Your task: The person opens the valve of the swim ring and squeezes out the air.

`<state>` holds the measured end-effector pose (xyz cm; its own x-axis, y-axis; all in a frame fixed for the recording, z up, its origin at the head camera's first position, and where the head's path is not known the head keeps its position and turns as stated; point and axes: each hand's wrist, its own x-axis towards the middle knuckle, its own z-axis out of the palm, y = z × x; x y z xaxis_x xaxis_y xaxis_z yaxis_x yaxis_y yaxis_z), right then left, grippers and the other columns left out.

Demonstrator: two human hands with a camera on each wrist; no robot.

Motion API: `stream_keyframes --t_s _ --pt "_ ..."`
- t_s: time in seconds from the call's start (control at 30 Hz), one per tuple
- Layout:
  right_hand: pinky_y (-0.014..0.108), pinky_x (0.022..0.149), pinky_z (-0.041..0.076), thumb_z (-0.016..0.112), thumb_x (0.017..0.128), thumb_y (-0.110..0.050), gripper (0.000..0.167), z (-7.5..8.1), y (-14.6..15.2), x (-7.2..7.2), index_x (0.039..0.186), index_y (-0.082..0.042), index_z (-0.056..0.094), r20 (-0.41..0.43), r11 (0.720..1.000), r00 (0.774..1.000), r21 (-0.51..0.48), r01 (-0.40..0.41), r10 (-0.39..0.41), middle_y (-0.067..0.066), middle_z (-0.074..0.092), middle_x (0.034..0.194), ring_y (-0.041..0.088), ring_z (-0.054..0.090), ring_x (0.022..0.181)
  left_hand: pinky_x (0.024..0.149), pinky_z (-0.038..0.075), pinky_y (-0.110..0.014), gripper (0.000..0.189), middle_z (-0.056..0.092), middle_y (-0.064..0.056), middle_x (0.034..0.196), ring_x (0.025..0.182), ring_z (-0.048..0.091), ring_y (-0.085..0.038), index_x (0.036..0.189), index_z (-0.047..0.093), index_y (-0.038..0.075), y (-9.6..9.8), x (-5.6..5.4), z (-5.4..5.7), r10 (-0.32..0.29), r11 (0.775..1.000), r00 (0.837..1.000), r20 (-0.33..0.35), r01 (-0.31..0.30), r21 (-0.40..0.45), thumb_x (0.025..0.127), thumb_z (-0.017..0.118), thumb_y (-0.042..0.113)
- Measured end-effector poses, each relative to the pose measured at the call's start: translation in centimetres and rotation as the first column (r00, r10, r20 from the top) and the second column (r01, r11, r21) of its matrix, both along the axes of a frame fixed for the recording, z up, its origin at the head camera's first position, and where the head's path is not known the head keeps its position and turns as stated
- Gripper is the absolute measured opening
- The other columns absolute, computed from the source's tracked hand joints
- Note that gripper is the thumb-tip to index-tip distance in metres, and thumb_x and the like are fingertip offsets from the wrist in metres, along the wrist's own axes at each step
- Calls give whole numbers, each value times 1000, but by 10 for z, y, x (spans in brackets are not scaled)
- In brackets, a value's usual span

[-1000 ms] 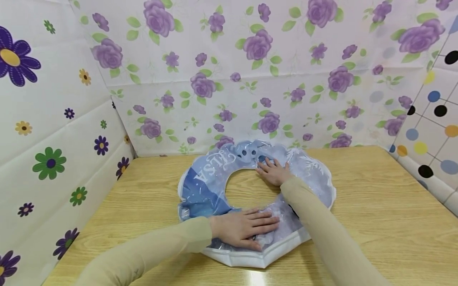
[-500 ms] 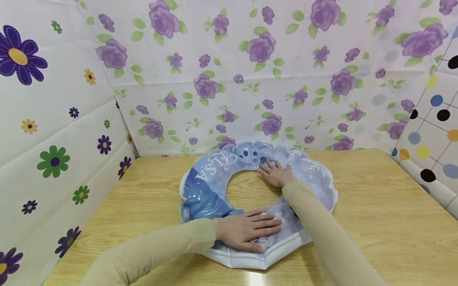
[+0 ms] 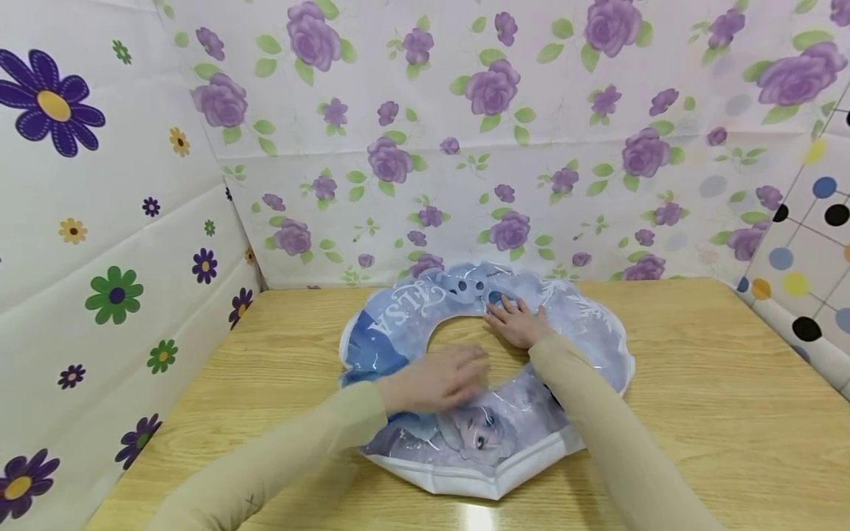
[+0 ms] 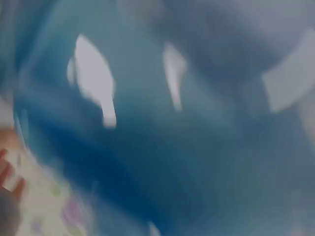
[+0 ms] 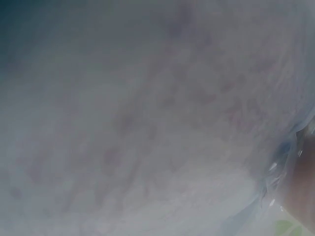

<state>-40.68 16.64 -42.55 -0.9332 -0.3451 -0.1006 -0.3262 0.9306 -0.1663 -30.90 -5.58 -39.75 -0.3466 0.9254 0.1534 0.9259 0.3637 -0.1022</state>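
Observation:
A soft, wrinkled swim ring (image 3: pixel 591 335) in pale blue and lilac, printed with "ELSA" and a cartoon face, lies on the wooden table. Motion blurs my left hand (image 3: pixel 441 377), which is over the near left part of the ring's hole, fingers loosely bent with nothing in them. My right hand (image 3: pixel 518 323) rests with spread fingers on the far right inner edge of the ring. In the left wrist view, shiny blue plastic of the ring (image 4: pixel 147 147) fills most of the picture. Pale plastic of the ring (image 5: pixel 147 108) covers the right wrist view.
The wooden table (image 3: pixel 717 383) reaches to a back wall cloth (image 3: pixel 438 88) with purple roses, close behind the ring. A flower-patterned cloth (image 3: pixel 133 228) hangs at the left, and a dotted one (image 3: pixel 803 258) at the right.
My left hand has left the near part of the ring, moving up and away toward the hole, which uncovers the printed face. The right hand stays in place. The head view has shifted slightly left.

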Motion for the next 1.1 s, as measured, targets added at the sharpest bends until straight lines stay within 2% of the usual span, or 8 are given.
stream_keyframes --t_s 0.07,0.13,0.33,0.43,0.67,0.83,1.0,1.1 --pt "67 91 2 18 97 -50 57 -2 0 -1 146 -22 20 0 1000 1000 -11 10 -10 12 11 148 40 7 130 102 18 -41 49 32 -18 139 129 24 -28 134 41 3 -11 -10 9 151 988 988 -36 -150 49 96 42 33" --pt "67 91 1 17 96 -52 59 -3 0 -2 146 -22 19 4 1000 1000 -20 14 -14 11 10 148 40 6 131 101 17 -45 54 31 -19 139 128 24 -31 134 39 1 -24 -22 15 311 948 948 -73 -304 96 94 44 38" --pt "67 91 0 16 94 -56 62 -5 -4 -6 146 -23 19 6 999 1000 -34 18 -17 10 9 149 39 6 131 97 14 -57 79 18 -20 145 131 11 -36 141 29 3 -64 -45 10 688 723 724 -59 -676 144 87 42 60" --pt "67 91 1 17 94 -57 62 -4 -5 -6 146 -22 20 -3 999 1000 -34 18 -18 12 10 148 40 6 130 96 11 -60 88 8 -19 147 131 5 -38 144 19 5 -72 -48 3 752 650 659 25 -747 140 84 38 66" --pt "68 90 1 26 95 -53 61 3 2 -3 145 -18 23 -51 993 999 -114 -5 0 15 12 147 41 6 130 96 8 -61 88 6 -19 147 131 2 -38 145 15 5 -71 -52 -4 767 617 631 114 -775 136 85 33 66" --pt "61 96 11 39 96 -40 56 18 -2 -4 140 -5 33 -189 959 970 -208 -195 156 21 23 143 40 16 129 96 8 -60 85 12 -20 146 131 5 -38 145 15 5 -73 -56 -2 788 591 603 126 -797 122 87 33 64" --pt "45 101 19 46 95 -36 53 42 -24 13 136 -2 39 -281 880 859 -86 -468 429 20 31 139 36 27 126 96 8 -60 83 12 -20 146 131 5 -38 145 16 5 -76 -58 -1 788 584 595 157 -803 114 88 33 62" --pt "41 101 20 47 93 -41 57 50 -42 39 138 -8 38 -325 785 735 35 -619 594 14 30 141 29 28 127 96 10 -59 83 13 -21 146 131 7 -38 144 17 4 -77 -59 -1 789 582 592 163 -806 110 88 32 64"
